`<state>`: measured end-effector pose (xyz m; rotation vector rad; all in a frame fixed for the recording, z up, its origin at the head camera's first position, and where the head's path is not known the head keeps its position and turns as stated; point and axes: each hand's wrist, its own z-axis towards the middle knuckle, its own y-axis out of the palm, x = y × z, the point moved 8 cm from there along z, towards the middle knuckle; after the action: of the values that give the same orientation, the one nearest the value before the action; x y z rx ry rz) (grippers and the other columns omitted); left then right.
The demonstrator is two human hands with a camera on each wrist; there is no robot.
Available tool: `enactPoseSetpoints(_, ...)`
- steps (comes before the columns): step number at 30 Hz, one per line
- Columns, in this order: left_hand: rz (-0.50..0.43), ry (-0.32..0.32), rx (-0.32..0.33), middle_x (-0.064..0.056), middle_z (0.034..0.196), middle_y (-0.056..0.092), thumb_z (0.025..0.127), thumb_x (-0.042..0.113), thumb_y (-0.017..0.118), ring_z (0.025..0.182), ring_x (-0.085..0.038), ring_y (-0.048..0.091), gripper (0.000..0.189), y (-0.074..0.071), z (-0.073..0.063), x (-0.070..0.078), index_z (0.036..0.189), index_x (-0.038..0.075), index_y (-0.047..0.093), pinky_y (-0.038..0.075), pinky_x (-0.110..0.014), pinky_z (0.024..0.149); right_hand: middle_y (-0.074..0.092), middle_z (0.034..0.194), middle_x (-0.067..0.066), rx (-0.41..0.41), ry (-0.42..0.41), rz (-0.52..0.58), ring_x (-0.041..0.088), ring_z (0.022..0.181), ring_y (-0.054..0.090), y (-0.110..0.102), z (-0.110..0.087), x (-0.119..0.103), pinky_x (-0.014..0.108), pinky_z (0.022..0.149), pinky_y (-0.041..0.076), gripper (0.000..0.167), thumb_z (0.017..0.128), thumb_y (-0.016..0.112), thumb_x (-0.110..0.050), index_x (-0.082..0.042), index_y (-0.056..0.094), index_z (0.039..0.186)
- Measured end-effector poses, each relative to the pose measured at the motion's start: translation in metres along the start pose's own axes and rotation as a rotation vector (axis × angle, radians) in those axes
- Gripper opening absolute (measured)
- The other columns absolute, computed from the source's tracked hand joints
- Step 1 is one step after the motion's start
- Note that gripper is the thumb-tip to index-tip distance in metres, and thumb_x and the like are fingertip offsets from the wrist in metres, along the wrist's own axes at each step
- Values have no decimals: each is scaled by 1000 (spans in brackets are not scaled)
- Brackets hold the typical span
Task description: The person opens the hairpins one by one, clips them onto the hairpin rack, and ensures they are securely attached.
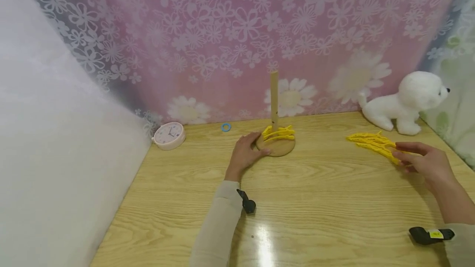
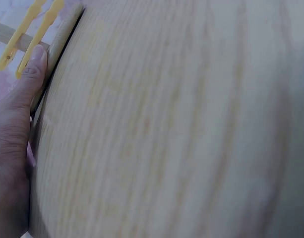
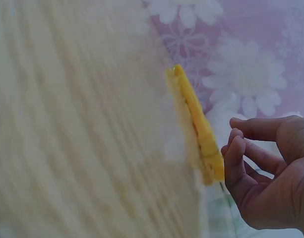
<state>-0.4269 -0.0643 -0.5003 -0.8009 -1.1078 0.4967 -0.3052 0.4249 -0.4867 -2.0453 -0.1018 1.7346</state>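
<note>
My left hand [image 1: 245, 153] grips the left edge of a round wooden base [image 1: 280, 149], its thumb laid over the top. A square wooden post [image 1: 274, 98] stands upright on the base. Two slim yellow curved pieces [image 1: 280, 135] sit low at the post; knobbed ends show on the yellow pieces [image 2: 30, 37] in the left wrist view. To the right, several more yellow pieces [image 1: 375, 145] lie in a loose pile on the table. My right hand [image 1: 426, 162] is at the pile's right end, fingers loosely bent with nothing between thumb and fingertips in the right wrist view.
A pink round clock [image 1: 169, 136] stands at the table's left edge. Near the back edge lies a small blue ring [image 1: 225, 127]. A white plush dog [image 1: 406, 102] sits at the back right, behind the yellow pile. A flowered pink curtain [image 1: 237, 44] hangs along the back of the table [image 1: 315, 201].
</note>
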Motion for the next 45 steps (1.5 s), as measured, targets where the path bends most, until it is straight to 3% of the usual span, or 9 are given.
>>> enactPoseSetpoints(7,13,-7,-3,1,156,52,88,59,78,149,-20,43,84,1,-3,-4,156,19,50,13,-34,131,64,84,-27,-80,-32,-67,15,61,63,1,7,12,32,53,58,26,96,78,-29,-29,63,117)
enactPoseSetpoints(13,-1,-11,1,3,155,53,87,58,79,148,-19,44,83,-2,-1,-4,156,20,51,13,-34,131,68,84,-9,-127,-18,-180,13,65,63,7,10,15,32,55,60,49,96,78,-29,-8,57,135)
enactPoseSetpoints(18,-9,-6,-2,4,155,54,87,57,80,147,-18,45,82,-3,0,-3,155,20,52,13,-33,131,68,79,6,-140,-24,-243,16,60,60,10,6,12,33,51,57,67,97,77,-26,9,46,145)
enactPoseSetpoints(24,-3,-11,-11,3,155,53,87,57,79,147,-18,45,82,-2,-1,-2,156,20,51,12,-31,131,65,72,8,-115,-42,-275,16,55,57,12,-1,12,32,49,55,59,100,72,-24,12,48,142)
enactPoseSetpoints(30,1,-9,-8,2,155,54,87,56,80,146,-19,46,82,-4,0,-2,155,19,51,13,-34,131,66,79,7,-137,-45,-225,18,60,59,14,1,11,34,51,57,57,104,65,-25,12,45,143)
enactPoseSetpoints(35,-3,1,-8,1,155,54,87,57,79,147,-20,46,83,-4,-1,-2,155,18,51,14,-34,131,68,84,7,-143,-56,-243,19,63,63,12,2,8,36,53,59,52,108,51,-22,15,42,144)
enactPoseSetpoints(39,-9,7,-5,2,155,54,87,58,79,146,-19,46,84,-4,-1,-1,155,18,52,14,-33,131,69,87,12,-177,-78,-336,19,65,62,10,0,2,34,54,57,51,109,45,-22,17,44,142)
enactPoseSetpoints(45,-13,17,0,1,154,55,87,59,78,145,-20,48,84,-3,0,-1,156,19,51,14,-34,131,66,94,16,-252,-177,-504,15,68,56,9,-5,-12,31,54,53,53,110,53,-26,21,50,134)
